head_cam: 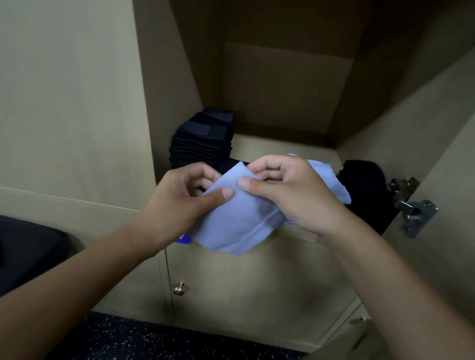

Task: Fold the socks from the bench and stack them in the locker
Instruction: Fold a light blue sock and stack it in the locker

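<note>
Both arms reach toward the open locker [287, 87] as the left hand [184, 195] and right hand [289, 189] pinch a light blue sock [236, 222] between thumbs and curled fingers, held before the shelf edge, near a dark sock stack [202, 138]

The light blue sock [236, 222] is soft, smooth cloth. The dark socks [202, 141] at 11 o'clock are matt cloth. The hinge [413, 214] is shiny metal.
</note>
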Available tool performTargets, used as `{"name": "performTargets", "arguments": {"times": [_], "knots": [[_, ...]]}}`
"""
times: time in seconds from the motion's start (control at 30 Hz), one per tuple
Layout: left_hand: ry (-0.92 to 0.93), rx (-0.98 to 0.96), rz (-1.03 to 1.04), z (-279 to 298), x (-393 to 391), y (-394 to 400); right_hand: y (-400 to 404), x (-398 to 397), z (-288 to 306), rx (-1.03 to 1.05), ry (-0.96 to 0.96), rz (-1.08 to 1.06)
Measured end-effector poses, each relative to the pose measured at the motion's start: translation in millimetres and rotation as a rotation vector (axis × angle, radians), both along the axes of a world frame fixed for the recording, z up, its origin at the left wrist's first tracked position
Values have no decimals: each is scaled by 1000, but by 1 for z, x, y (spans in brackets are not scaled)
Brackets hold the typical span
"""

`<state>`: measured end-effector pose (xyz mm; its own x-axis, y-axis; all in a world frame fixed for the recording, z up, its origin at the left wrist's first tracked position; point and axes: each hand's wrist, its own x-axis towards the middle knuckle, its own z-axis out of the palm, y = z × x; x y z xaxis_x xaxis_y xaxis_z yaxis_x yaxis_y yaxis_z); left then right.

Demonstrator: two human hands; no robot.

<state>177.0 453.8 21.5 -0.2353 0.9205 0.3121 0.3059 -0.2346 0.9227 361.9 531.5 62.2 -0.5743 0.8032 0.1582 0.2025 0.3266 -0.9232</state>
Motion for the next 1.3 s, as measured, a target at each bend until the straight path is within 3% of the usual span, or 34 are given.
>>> {"name": "performTargets", "arguments": {"times": [0.23, 0.37, 0.57, 0.73, 1.0, 1.17, 1.3], "knots": [[-283, -21, 3, 2, 20, 22, 27, 27, 7, -152, 321, -386], [-287, 4, 65, 7, 35, 44, 47, 42, 6, -208, 407, -528], [-237, 41, 135, 9, 47, 75, 50, 68, 9, -192, 295, -333], [-324, -16, -22, 13, 63, 84, 65, 70, 2, -126, 288, -448], [-154, -41, 1, 7, 76, 99, 85, 72, -15, 59, 178, -649], [-67, -43, 17, 6, 78, 110, 93, 75, -19, 116, 34, -748], [138, -88, 94, 1, 77, 114, 93, 75, -21, 183, -219, -745]]}}
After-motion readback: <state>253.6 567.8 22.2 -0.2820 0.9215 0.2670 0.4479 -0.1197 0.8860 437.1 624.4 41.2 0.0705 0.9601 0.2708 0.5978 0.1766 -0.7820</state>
